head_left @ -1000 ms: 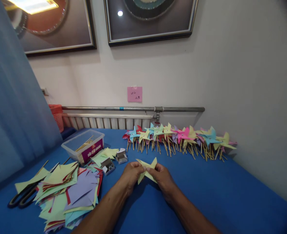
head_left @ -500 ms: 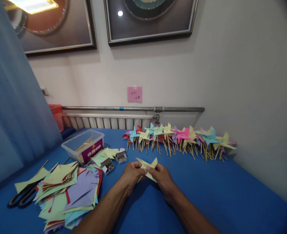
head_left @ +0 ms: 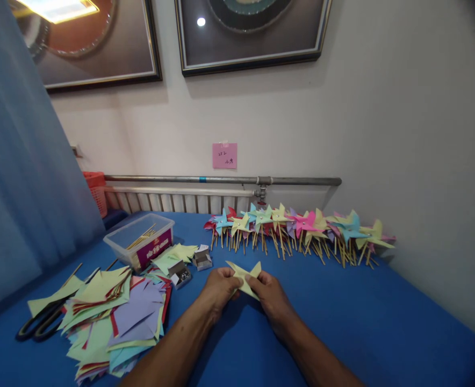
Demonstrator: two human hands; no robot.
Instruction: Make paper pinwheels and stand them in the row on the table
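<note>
A pale yellow paper pinwheel (head_left: 244, 273) is held between my two hands above the blue table, its folded points sticking up and down. My left hand (head_left: 220, 287) grips its left side, thumb pressed near the centre. On the other side my right hand (head_left: 270, 293) pinches it, thumb also close to the middle. The fingers behind the paper are hidden. No stick shows on this pinwheel. Left of my hands, a small open box (head_left: 180, 274) contains shiny metal pieces, and a second small box (head_left: 202, 258) stands just behind it.
Piles of cut coloured paper (head_left: 136, 312) lie at the left, with black-handled scissors (head_left: 44, 320) partly under them. Behind stands a clear plastic tub (head_left: 141, 239) with thin sticks. Finished pinwheels (head_left: 302, 226) on sticks line the back, near a pipe (head_left: 221, 179) along the wall.
My left fingers have closed further over the pinwheel's lower left point, so less of it shows. The right hand keeps its pinch. The whole view has shifted very slightly.
</note>
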